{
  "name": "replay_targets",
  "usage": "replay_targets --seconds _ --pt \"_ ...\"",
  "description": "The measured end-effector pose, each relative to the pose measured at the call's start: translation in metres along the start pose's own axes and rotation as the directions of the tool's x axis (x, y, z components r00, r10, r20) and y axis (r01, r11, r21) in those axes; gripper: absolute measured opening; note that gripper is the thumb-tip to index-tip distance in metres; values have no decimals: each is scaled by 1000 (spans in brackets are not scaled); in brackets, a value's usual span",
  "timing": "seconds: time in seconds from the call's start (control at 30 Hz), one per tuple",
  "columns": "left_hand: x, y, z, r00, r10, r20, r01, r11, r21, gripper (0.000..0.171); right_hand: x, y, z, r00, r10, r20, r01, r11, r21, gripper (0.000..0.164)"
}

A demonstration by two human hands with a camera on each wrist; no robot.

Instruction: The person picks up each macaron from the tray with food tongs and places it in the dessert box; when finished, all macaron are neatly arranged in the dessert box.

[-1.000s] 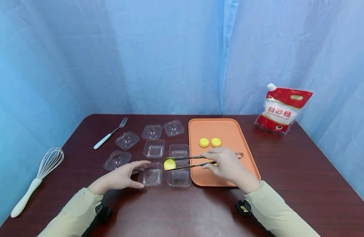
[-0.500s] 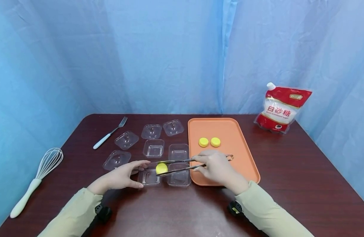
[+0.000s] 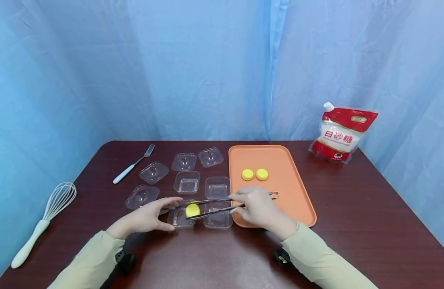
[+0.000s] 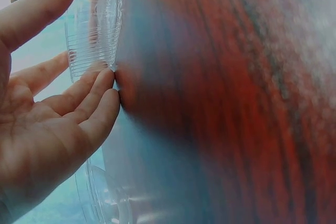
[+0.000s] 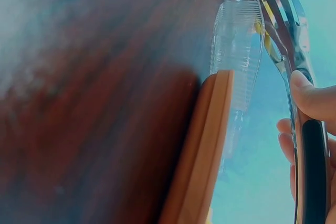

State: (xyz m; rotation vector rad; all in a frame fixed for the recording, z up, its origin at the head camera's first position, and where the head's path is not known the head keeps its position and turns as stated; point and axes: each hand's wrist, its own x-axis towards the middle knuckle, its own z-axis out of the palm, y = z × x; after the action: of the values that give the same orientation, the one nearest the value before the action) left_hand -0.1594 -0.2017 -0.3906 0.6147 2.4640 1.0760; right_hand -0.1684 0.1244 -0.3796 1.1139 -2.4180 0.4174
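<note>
In the head view my left hand (image 3: pixel 147 216) spans the left side of a clear plastic box (image 3: pixel 179 220), thumb at its near corner and fingers at its far one. The left wrist view shows those fingertips (image 4: pixel 108 77) against the box's ribbed wall (image 4: pixel 94 30). My right hand (image 3: pixel 258 206) grips metal tongs (image 3: pixel 215 212) with a dark handle strip (image 5: pixel 313 177). Between the tong tips sits a yellow round macaron-like cake (image 3: pixel 193 210), over the box's right part. Whether it touches the bottom I cannot tell. Another clear box (image 3: pixel 218 220) lies beneath the tongs.
Two more yellow cakes (image 3: pixel 247 174) lie on the orange tray (image 3: pixel 261 154); my right hand covers part of it. Farther back are clear boxes (image 3: pixel 187 182) and several domed lids (image 3: pixel 154 172). A fork (image 3: pixel 129 168) and whisk (image 3: pixel 48 218) lie left, a sugar pouch (image 3: pixel 341 136) back right.
My right hand has moved left with the tongs and cake, from above the gap between the front boxes to over the left one, and slightly lower. My left hand has stayed put.
</note>
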Motion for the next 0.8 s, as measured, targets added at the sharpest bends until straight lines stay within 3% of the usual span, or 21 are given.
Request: replay_targets --seconds 0.8 --pt "1 -4 0 1000 -18 1 18 1000 11 74 15 -12 2 999 10 49 -10 1000 12 25"
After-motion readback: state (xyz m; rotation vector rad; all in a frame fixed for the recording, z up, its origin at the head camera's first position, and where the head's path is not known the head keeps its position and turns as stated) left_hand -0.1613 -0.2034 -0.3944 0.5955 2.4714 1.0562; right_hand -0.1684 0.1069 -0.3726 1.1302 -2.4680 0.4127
